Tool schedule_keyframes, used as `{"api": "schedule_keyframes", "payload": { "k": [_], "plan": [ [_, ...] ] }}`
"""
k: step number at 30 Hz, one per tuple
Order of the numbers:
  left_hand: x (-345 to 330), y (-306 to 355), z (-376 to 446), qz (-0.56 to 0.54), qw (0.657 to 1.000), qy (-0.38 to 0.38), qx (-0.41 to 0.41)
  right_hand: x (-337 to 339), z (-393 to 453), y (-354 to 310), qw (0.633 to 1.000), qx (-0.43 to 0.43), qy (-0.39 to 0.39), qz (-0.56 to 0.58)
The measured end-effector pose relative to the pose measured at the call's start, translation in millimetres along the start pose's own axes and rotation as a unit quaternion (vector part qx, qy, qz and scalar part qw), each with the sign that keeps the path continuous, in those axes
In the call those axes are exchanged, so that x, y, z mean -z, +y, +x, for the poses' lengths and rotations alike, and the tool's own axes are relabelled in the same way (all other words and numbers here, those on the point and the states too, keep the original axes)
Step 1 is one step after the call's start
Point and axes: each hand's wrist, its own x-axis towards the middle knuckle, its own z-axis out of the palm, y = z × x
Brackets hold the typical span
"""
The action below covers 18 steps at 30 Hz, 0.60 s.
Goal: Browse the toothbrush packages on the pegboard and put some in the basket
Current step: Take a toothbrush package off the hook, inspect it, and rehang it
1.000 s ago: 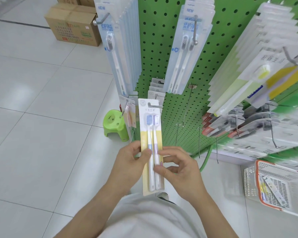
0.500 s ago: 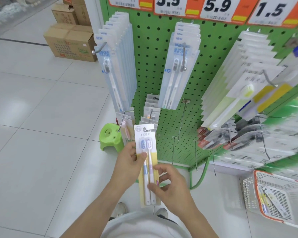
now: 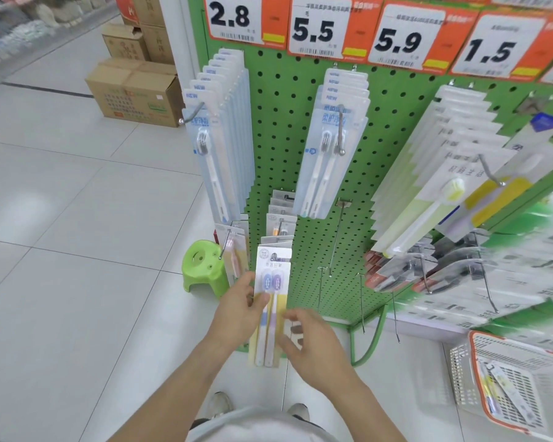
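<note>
Gripping the twin toothbrush package (image 3: 271, 301) upright in the left hand (image 3: 237, 314), thumb across its front; right hand (image 3: 313, 342) beside it, fingers loosely curled (blurred, contact unclear). Basket (image 3: 479, 338) well right, on the floor.

Bare hooks (image 3: 334, 247) jut from the pegboard (image 3: 278, 154) just right of your hands, hanging packages (image 3: 329, 161) crowd above, open floor (image 3: 77, 250) to your left, basket (image 3: 505, 371) mouth unobstructed at lower right.

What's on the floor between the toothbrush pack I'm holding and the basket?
In the head view, the right hand, then the display's green leg and bare white tiles stand between the toothbrush pack and the basket.
</note>
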Motion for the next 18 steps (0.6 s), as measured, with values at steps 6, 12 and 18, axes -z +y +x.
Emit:
{"api": "schedule_keyframes", "payload": {
  "k": [6,12,18],
  "plan": [
    [0,-14,23,0.040,0.999,-0.011,-0.020,34,45,-37,0.972,0.098,0.214,0.000],
    [0,-16,46,0.099,0.994,-0.045,-0.026,35,83,-52,0.970,0.126,0.204,-0.035],
    [14,33,29,0.187,0.981,-0.043,0.000,38,94,-57,0.975,0.097,0.196,-0.039]
  ]
}}
